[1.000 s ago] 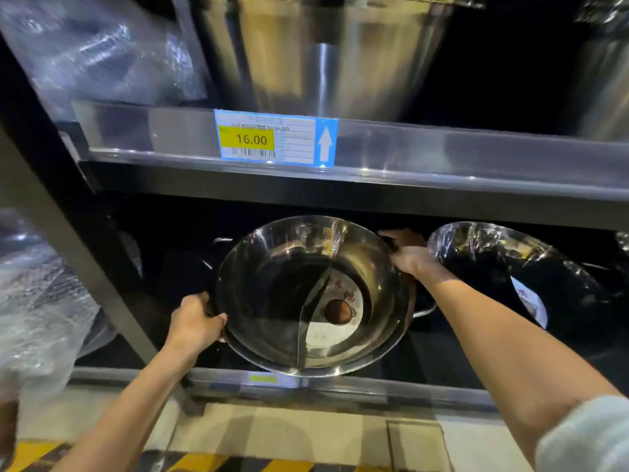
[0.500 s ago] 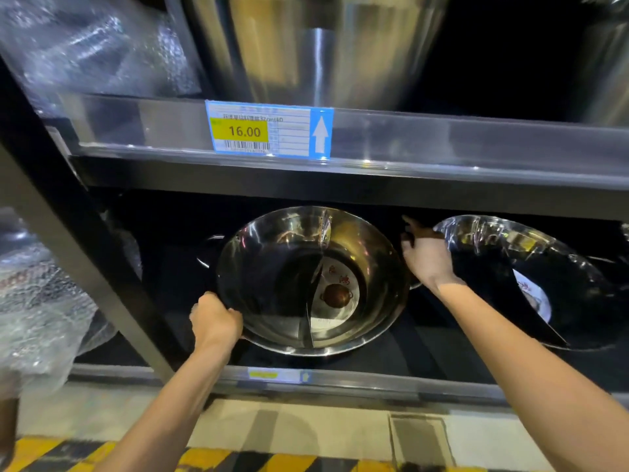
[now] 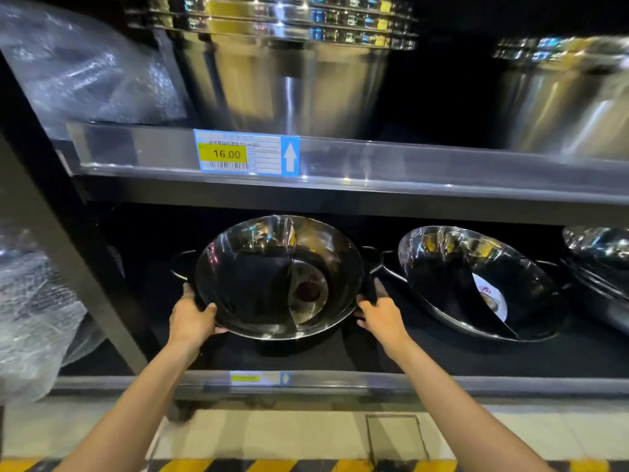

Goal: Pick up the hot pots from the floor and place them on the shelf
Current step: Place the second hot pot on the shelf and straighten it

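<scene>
A shiny steel hot pot (image 3: 258, 267) with a centre divider and a round label inside leans tilted on the dark bottom shelf (image 3: 425, 356). My left hand (image 3: 192, 318) grips its lower left rim, thumb over the edge. At the pot's lower right rim, my right hand (image 3: 383, 316) rests with fingers spread, touching the edge rather than clasping it. Black loop handles stick out on both sides of the pot. A second divided hot pot (image 3: 452, 267) leans to the right, apart from the first.
Another stack of pots (image 3: 602, 260) sits at the far right of the same shelf. The shelf above holds tall steel stockpots (image 3: 286, 80) behind a price tag (image 3: 245, 153). Bubble-wrapped goods (image 3: 34, 308) fill the left bay. A black upright post (image 3: 78, 267) stands left of my arm.
The pot has slid further back onto the shelf. My right hand moved from the upper right rim down to the lower right edge and opened; my left hand stays on the lower left rim.
</scene>
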A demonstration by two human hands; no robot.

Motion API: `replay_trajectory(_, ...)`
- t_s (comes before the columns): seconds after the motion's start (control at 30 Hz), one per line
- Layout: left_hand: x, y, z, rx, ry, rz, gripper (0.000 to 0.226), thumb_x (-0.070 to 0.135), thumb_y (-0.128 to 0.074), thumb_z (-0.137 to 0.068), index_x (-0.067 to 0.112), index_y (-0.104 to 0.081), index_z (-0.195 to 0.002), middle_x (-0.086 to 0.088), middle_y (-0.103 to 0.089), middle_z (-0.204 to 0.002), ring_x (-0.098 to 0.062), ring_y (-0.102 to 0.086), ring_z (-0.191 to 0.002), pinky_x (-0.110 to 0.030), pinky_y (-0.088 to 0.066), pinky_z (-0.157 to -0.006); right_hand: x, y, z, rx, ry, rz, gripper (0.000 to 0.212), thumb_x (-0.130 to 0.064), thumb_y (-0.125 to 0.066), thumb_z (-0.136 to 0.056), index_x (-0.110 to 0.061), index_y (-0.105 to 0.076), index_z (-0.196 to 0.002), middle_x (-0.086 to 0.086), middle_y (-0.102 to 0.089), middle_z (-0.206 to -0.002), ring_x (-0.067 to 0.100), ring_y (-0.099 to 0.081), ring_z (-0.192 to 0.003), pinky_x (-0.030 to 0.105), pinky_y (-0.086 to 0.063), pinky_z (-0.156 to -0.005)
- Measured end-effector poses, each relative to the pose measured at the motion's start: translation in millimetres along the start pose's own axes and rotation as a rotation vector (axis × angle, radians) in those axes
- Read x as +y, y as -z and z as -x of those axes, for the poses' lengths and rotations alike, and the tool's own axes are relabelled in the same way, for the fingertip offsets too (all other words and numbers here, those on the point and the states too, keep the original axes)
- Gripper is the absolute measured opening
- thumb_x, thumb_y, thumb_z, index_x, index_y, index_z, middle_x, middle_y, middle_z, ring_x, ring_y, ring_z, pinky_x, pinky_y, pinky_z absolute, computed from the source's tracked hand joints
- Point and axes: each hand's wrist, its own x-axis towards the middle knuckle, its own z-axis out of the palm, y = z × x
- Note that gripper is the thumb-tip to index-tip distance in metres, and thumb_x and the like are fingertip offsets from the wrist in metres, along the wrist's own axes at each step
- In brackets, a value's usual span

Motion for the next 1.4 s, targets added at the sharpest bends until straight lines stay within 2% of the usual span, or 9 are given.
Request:
replay_trajectory(0.13,-3.4,9.1,-11.1,-0.054,-0.006,-0.013,0.043,-0.001,-0.048,-0.089,0.011,-0.043,-0.130,-0.015,-0.066,-0.096,-0.033,-0.067,-0.079,-0.054,-0.054,-0.087,-8.4,-9.3,1.6,-0.015,-0.016,-0.016,0.041,-0.004,-0.049,-0.090,-0.019,-0.046,-0.128,0.012,-0.065,-0.108,0.024,-0.064,-0.096,0.034,-0.057,-0.081)
replay_trajectory(0.3,-2.5,19.1,-31.9,-0.044,0.060,0.057,0.051,-0.005,-0.050,-0.086,0.007,-0.038,-0.134,-0.024,-0.059,-0.119,-0.041,-0.062,-0.100,-0.055,-0.051,-0.090,-16.1,-24.0,7.8,0.048,-0.039,0.045,0.030,-0.004,-0.054,-0.086,-0.002,-0.054,-0.116,0.025,-0.068,-0.094,0.036,-0.068,-0.091,0.051,-0.057,-0.083)
replay_trajectory(0.4,-1.5,20.1,-38.0,-0.059,0.078,0.087,0.049,-0.011,-0.052,-0.081,0.006,-0.045,-0.127,-0.023,-0.063,-0.109,-0.039,-0.065,-0.081,-0.049,-0.061,-0.068,-17.7,-31.2,10.3,0.053,-0.054,0.033,0.022,-0.002,-0.055,-0.085,0.003,-0.058,-0.106,0.028,-0.067,-0.096,0.039,-0.067,-0.092,0.054,-0.056,-0.082)
replay_trajectory(0.5,-1.7,19.6,-36.0,-0.060,0.081,0.116,0.045,-0.014,-0.047,-0.082,0.005,-0.047,-0.122,-0.022,-0.060,-0.096,-0.029,-0.059,-0.061,-0.025,-0.053,-0.034,-21.1,-33.1,10.9,0.046,-0.053,0.018,0.016,0.000,-0.054,-0.084,-0.007,-0.060,-0.098,0.029,-0.066,-0.100,0.041,-0.065,-0.095,0.055,-0.055,-0.083)
replay_trajectory(0.7,-4.8,20.0,-44.0,-0.068,0.088,0.126,0.049,-0.011,-0.040,-0.085,0.007,-0.042,-0.131,-0.016,-0.058,-0.067,-0.024,-0.051,-0.051,-0.016,-0.046,-0.031,-23.7,-33.1,9.9,-0.047,-0.096,-0.060,0.032,0.001,-0.049,-0.087,-0.012,-0.053,-0.117,0.023,-0.064,-0.112,0.031,-0.063,-0.098,0.049,-0.052,-0.094)
replay_trajectory(0.8,-5.0,20.3,-42.8,-0.100,0.080,0.113,0.054,-0.007,-0.041,-0.086,0.015,-0.037,-0.135,-0.013,-0.061,-0.069,-0.023,-0.055,-0.054,-0.020,-0.048,-0.035,-25.0,-30.9,9.7,-0.098,-0.107,-0.135,0.045,0.004,-0.047,-0.088,-0.026,-0.045,-0.121,0.009,-0.063,-0.099,0.031,-0.060,-0.108,0.042,-0.053,-0.093)
replay_trajectory(0.93,-6.3,19.3,-43.0,-0.089,0.091,0.118,0.052,-0.006,-0.038,-0.087,0.019,-0.039,-0.133,-0.012,-0.062,-0.071,-0.023,-0.058,-0.057,-0.026,-0.048,-0.041,-27.9,-28.1,9.8,-0.103,-0.148,-0.174,0.058,0.005,-0.046,-0.089,-0.006,-0.028,-0.142,0.018,-0.060,-0.119,0.033,-0.059,-0.113,0.041,-0.051,-0.096)
replay_trajectory(1.03,-5.2,19.2,-41.9,-0.084,0.100,0.128,0.048,-0.006,-0.036,-0.087,0.018,-0.043,-0.129,-0.012,-0.063,-0.072,-0.024,-0.060,-0.058,-0.022,-0.049,-0.036,-30.9,-27.7,7.3,-0.121,-0.143,-0.193,0.079,0.005,-0.046,-0.089,-0.028,-0.005,-0.148,0.015,-0.054,-0.128,0.033,-0.057,-0.117,0.044,-0.050,-0.099)
replay_trajectory(1.4,-0.3,21.3,-32.5,-0.107,0.134,0.122,0.051,-0.003,-0.037,-0.089,0.019,-0.033,-0.136,-0.017,-0.062,-0.076,-0.028,-0.059,-0.062,-0.020,-0.051,-0.035,-27.6,-23.4,6.0,-0.165,-0.099,-0.112,0.076,-0.007,-0.049,-0.093,-0.032,-0.004,-0.148,0.012,-0.053,-0.130,0.025,-0.059,-0.111,0.036,-0.052,-0.093)
